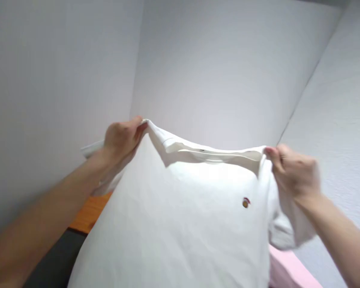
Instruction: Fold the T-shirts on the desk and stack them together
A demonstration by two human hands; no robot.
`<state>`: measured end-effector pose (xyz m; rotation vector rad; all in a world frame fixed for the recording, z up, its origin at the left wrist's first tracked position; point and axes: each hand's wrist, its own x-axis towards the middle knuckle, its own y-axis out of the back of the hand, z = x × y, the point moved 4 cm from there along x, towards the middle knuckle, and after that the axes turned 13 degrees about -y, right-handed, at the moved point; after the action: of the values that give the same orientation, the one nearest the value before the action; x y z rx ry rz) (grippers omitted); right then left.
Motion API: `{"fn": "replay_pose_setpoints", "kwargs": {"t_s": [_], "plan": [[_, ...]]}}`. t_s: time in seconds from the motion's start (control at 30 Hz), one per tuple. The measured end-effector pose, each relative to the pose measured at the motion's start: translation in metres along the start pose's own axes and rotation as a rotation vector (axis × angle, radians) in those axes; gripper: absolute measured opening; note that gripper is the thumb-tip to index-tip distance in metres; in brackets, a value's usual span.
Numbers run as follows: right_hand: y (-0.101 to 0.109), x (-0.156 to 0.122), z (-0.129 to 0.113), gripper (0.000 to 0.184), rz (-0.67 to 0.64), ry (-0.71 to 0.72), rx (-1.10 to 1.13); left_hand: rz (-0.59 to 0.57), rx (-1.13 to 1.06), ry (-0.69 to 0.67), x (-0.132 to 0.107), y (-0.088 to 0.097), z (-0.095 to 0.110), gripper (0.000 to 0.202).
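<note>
My left hand (122,142) and my right hand (294,174) hold up a white short-sleeved shirt (183,228), pinching it at opposite ends of the neckline. The shirt hangs in front of me, its lower part running out of the picture. Its folded collar band (211,154) stretches between my hands. A small embroidered red and gold emblem (245,203) sits on the chest. One sleeve (283,228) droops below my right hand, and another (108,184) shows partly behind my left hand.
Pale grey walls (210,68) meet at a corner ahead. An orange wooden surface (90,212) and a dark surface (54,256) lie below left. A pink cloth (288,270) shows below right.
</note>
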<state>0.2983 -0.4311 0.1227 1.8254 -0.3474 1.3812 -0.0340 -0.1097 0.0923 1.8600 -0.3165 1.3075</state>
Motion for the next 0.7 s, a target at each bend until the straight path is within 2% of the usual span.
{"fn": "replay_pose_setpoints", "kwargs": {"t_s": [0.1, 0.17, 0.23, 0.3, 0.4, 0.5, 0.6, 0.7], "plan": [[-0.107, 0.013, -0.035, 0.050, -0.274, 0.005, -0.144, -0.281, -0.051, -0.062, 0.028, -0.089, -0.008, 0.059], [-0.166, 0.000, -0.050, 0.040, -0.411, 0.025, -0.148, -0.402, -0.085, -0.084, 0.026, -0.145, -0.023, 0.051], [-0.211, -0.033, -0.057, 0.038, -0.504, 0.065, -0.127, -0.499, -0.109, -0.080, 0.003, -0.195, -0.044, 0.042], [-0.245, -0.085, -0.062, 0.042, -0.646, 0.120, -0.103, -0.584, -0.137, -0.065, -0.035, -0.240, -0.065, 0.038], [-0.280, -0.170, -0.067, 0.051, -0.857, 0.203, -0.076, -0.693, -0.185, -0.007, -0.092, -0.297, -0.092, 0.040], [-0.299, -0.226, -0.069, 0.060, -0.955, 0.182, -0.118, -0.798, -0.229, 0.094, -0.127, -0.338, -0.114, 0.050], [-0.310, -0.245, -0.064, 0.063, -0.996, 0.119, -0.154, -0.879, -0.253, 0.179, -0.142, -0.363, -0.138, 0.057], [-0.318, -0.243, -0.059, 0.063, -1.007, 0.100, -0.142, -0.902, -0.259, 0.210, -0.146, -0.380, -0.163, 0.061]]}}
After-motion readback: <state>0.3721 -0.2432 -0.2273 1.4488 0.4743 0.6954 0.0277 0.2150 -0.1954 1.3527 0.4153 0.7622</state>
